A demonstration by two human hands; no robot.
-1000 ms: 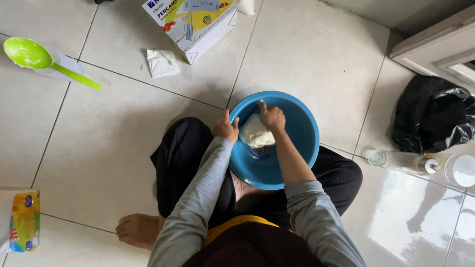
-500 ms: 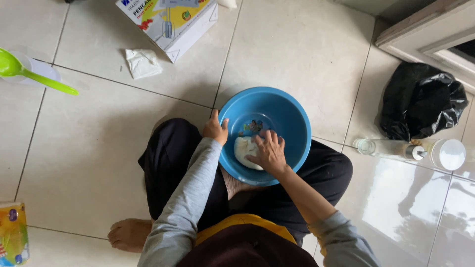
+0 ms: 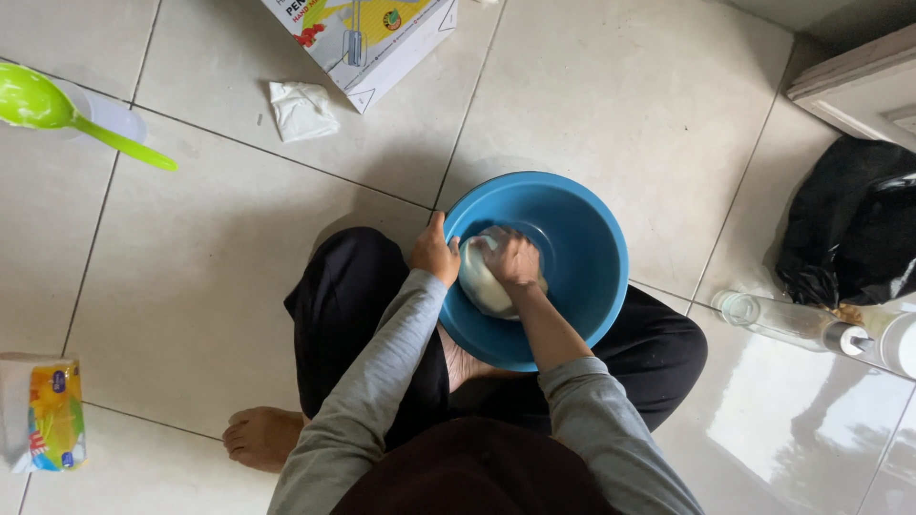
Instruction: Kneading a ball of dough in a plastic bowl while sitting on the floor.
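A round blue bowl [image 3: 582, 238] rests on the tiled floor between my crossed legs. Inside it lies a pale lump of dough [image 3: 480, 282]. My right hand [image 3: 510, 259] is pressed down into the dough with its fingers curled around it. My left hand [image 3: 434, 253] grips the bowl's left rim, thumb over the edge. Both arms wear grey sleeves.
A green ladle [image 3: 67, 116] lies on a clear lid at far left. A crumpled white wrapper [image 3: 301, 110] and a cardboard box [image 3: 367, 38] sit above. A black plastic bag [image 3: 854, 224] and a clear bottle [image 3: 782, 319] are at right, a colourful packet [image 3: 43, 415] at lower left.
My right hand has moved from the far side of the bowl toward the near left, pushing the dough along. My left hand stayed on the rim.
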